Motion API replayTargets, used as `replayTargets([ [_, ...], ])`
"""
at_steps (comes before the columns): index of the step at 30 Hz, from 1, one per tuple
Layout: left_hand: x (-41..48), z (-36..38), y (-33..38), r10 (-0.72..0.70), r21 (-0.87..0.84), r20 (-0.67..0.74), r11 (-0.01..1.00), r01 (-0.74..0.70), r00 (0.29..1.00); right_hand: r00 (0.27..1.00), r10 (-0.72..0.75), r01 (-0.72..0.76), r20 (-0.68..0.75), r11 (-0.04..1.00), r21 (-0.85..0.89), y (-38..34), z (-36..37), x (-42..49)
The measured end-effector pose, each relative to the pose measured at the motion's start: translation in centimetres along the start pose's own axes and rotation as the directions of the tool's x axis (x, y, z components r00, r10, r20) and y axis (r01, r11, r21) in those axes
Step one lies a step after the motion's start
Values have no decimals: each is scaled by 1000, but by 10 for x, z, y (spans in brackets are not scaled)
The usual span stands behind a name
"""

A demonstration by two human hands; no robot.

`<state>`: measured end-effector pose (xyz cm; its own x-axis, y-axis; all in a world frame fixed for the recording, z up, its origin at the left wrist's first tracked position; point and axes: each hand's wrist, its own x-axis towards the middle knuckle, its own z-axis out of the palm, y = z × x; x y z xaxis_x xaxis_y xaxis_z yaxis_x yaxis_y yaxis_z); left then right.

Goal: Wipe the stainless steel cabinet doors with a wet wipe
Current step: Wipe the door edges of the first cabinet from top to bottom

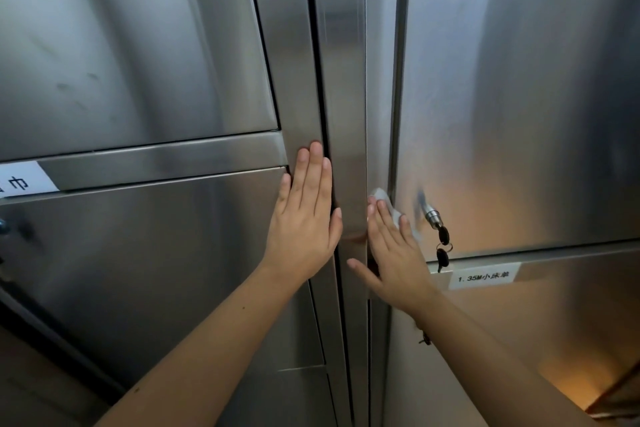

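Observation:
Stainless steel cabinet doors fill the view: a left door (138, 270), a right door (519, 97) and a vertical steel post (343, 97) between them. My left hand (304, 215) lies flat with straight fingers on the right edge of the left cabinet frame. My right hand (394, 253) presses a white wet wipe (384, 198) flat against the left edge of the right door. Most of the wipe is hidden under my fingers.
A lock with hanging keys (440, 236) sticks out of the right door just right of my right hand. A white label (485, 276) sits below it, and another label (20, 180) is on the left crossbar.

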<state>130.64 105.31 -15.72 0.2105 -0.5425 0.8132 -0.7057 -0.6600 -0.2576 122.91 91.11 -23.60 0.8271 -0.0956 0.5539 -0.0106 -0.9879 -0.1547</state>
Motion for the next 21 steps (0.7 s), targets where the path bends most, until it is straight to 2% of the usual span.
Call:
replayTargets([
  [6, -1, 6, 3, -21, -10, -18, 1000, 21, 1000, 999, 16, -20, -48, 997, -81, 0, 9, 0],
  [10, -1, 10, 2, -22, -20, -50, 1000, 21, 999, 996, 45, -38, 82, 996, -82, 4, 25, -18],
  [13, -5, 14, 4, -30, -38, -49, 999, 28, 998, 972, 95, -60, 213, 984, -168, 2, 33, -32],
  [18, -26, 24, 6, 25, -43, -15, 999, -25, 1000, 958, 126, -79, 258, 980, -185, 5, 41, -39],
  [21, -32, 29, 7, 7, -95, -19, 995, -9, 1000, 968, 111, -63, 223, 975, -213, 2, 40, -43],
])
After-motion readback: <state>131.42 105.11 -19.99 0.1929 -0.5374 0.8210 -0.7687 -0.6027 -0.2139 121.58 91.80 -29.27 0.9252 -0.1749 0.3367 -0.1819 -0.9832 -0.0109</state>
